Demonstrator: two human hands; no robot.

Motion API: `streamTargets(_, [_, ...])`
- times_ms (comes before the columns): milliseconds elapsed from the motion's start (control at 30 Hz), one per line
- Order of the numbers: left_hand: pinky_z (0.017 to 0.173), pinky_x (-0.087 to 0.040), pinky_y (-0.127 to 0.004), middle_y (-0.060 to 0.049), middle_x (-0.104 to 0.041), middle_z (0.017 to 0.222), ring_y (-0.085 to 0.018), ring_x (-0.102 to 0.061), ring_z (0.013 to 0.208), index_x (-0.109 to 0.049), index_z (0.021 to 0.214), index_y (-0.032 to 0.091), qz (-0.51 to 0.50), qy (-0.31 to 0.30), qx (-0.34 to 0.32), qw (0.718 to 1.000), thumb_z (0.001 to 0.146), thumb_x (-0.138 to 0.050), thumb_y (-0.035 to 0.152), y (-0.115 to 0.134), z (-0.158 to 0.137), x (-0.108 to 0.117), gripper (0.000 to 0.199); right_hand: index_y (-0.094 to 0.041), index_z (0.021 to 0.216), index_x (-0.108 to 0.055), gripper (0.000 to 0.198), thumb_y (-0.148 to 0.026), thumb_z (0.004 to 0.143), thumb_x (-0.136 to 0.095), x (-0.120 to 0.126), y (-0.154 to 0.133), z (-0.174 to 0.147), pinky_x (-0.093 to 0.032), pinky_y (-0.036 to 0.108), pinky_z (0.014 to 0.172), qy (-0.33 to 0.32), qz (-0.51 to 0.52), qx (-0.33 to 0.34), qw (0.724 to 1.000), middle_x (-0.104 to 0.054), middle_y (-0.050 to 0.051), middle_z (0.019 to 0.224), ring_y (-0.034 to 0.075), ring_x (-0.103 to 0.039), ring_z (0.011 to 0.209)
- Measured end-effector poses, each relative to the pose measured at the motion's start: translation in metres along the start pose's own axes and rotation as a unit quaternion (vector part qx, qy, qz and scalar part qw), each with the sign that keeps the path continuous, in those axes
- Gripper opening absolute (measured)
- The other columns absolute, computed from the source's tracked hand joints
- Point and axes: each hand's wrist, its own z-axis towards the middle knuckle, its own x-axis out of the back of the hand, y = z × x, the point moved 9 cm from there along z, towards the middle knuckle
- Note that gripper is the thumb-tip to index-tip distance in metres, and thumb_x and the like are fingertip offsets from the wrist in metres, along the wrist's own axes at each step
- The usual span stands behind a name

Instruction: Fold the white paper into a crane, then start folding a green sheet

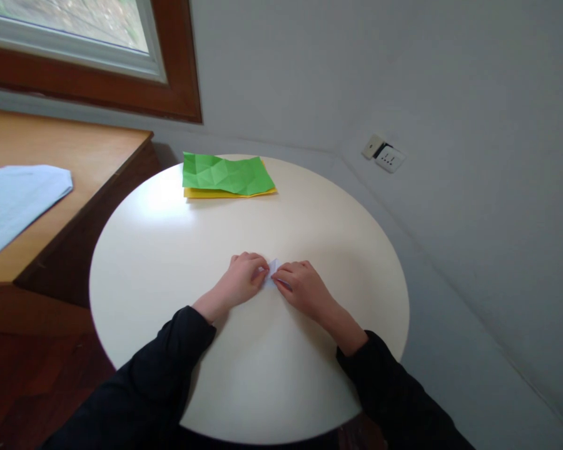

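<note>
head view | left hand (pixel 249 275): thumb and fingers closed, pinching left side of small white paper (pixel 274 265) | right hand (pixel 304 286): thumb and fingers closed, pinching right side | paper location: between hands, well inside rim of round white table (pixel 267 375) | green sheet (pixel 228 174): over yellow sheet (pixel 206 194), near far table edge

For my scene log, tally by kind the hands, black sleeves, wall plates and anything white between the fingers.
Hands: 2
Black sleeves: 2
Wall plates: 2
Small white piece: 1
Total: 7
</note>
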Motion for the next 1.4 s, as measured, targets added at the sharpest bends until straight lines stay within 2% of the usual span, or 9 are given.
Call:
streamTargets(67, [0.083, -0.036, -0.039, -0.006, -0.066, 0.098, -0.023, -0.056, 0.094, -0.066, 0.080, 0.019, 0.013, 0.015, -0.006, 1.000, 0.082, -0.050, 0.024, -0.002, -0.009, 0.005, 0.017, -0.017, 0.085, -0.065, 0.017, -0.016, 0.089, -0.048, 0.000, -0.003, 0.003, -0.031, 0.030, 0.073, -0.029, -0.033, 0.020, 0.999, -0.069, 0.006, 0.090, 0.016, -0.059, 0.083])
streamTargets(133, [0.082, -0.035, -0.039, -0.006, -0.066, 0.094, -0.022, -0.055, 0.091, -0.065, 0.077, 0.019, 0.024, 0.019, -0.014, 0.999, 0.082, -0.053, 0.027, -0.003, -0.018, 0.007, 0.015, -0.016, 0.084, -0.065, 0.020, -0.014, 0.089, -0.045, -0.001, -0.006, 0.007, -0.031, 0.029, 0.072, -0.056, -0.056, 0.041, 0.996, -0.069, 0.007, 0.089, 0.016, -0.059, 0.080])
streamTargets(300, [0.079, -0.036, -0.037, -0.005, -0.063, 0.085, -0.021, -0.055, 0.085, -0.063, 0.075, 0.017, 0.022, 0.041, -0.009, 0.999, 0.082, -0.049, 0.017, -0.005, -0.027, 0.009, 0.015, -0.016, 0.078, -0.065, 0.019, -0.010, 0.084, -0.047, 0.002, -0.011, 0.022, -0.031, 0.027, 0.066, -0.135, -0.072, 0.075, 0.985, -0.069, 0.007, 0.084, 0.015, -0.059, 0.072])
streamTargets(467, [0.075, -0.039, -0.035, -0.005, -0.062, 0.081, -0.020, -0.055, 0.080, -0.063, 0.069, 0.017, -0.015, 0.050, 0.026, 0.998, 0.079, -0.049, 0.014, -0.013, -0.023, 0.011, 0.018, -0.016, 0.078, -0.068, 0.020, -0.014, 0.082, -0.049, 0.005, -0.016, 0.041, -0.028, 0.027, 0.057, -0.222, -0.083, 0.076, 0.969, -0.071, 0.008, 0.081, 0.016, -0.058, 0.066])
streamTargets(633, [0.073, -0.041, -0.035, -0.007, -0.062, 0.082, -0.020, -0.055, 0.078, -0.064, 0.067, 0.017, -0.043, 0.044, 0.052, 0.997, 0.077, -0.048, 0.013, -0.019, -0.022, 0.013, 0.019, -0.016, 0.079, -0.071, 0.019, -0.010, 0.078, -0.053, 0.007, -0.027, 0.055, -0.029, 0.028, 0.056, -0.255, -0.110, 0.101, 0.955, -0.072, 0.008, 0.080, 0.017, -0.059, 0.066])
streamTargets(767, [0.075, -0.040, -0.038, -0.008, -0.060, 0.085, -0.022, -0.053, 0.081, -0.062, 0.066, 0.017, -0.007, 0.048, 0.082, 0.995, 0.078, -0.050, 0.017, -0.022, -0.023, 0.015, 0.017, -0.017, 0.082, -0.073, 0.021, -0.008, 0.073, -0.056, 0.001, -0.026, 0.063, -0.030, 0.026, 0.053, -0.296, -0.103, 0.090, 0.946, -0.072, 0.007, 0.077, 0.016, -0.059, 0.063])
streamTargets(1033, [0.078, -0.037, -0.040, -0.009, -0.056, 0.091, -0.027, -0.049, 0.090, -0.060, 0.071, 0.017, 0.065, 0.029, 0.119, 0.990, 0.079, -0.056, 0.024, -0.026, -0.025, 0.014, 0.011, -0.019, 0.087, -0.073, 0.020, -0.013, 0.073, -0.060, -0.007, -0.020, 0.074, -0.034, 0.026, 0.056, -0.311, -0.093, 0.065, 0.943, -0.073, 0.006, 0.081, 0.017, -0.061, 0.068])
streamTargets(1233, [0.078, -0.035, -0.045, -0.013, -0.052, 0.103, -0.032, -0.046, 0.096, -0.060, 0.083, 0.017, 0.127, 0.034, 0.161, 0.978, 0.080, -0.058, 0.034, -0.030, -0.029, 0.019, 0.018, -0.018, 0.088, -0.072, 0.019, -0.015, 0.074, -0.061, -0.007, -0.022, 0.075, -0.033, 0.026, 0.055, -0.313, -0.104, 0.062, 0.942, -0.073, 0.007, 0.083, 0.018, -0.062, 0.070])
streamTargets(1400, [0.082, -0.036, -0.044, -0.012, -0.052, 0.105, -0.029, -0.046, 0.097, -0.057, 0.094, 0.017, 0.096, 0.071, 0.116, 0.986, 0.080, -0.059, 0.032, -0.028, -0.029, 0.023, 0.021, -0.018, 0.086, -0.072, 0.016, -0.016, 0.076, -0.061, -0.004, -0.022, 0.071, -0.031, 0.026, 0.054, -0.286, -0.101, 0.070, 0.950, -0.072, 0.007, 0.082, 0.017, -0.062, 0.070])
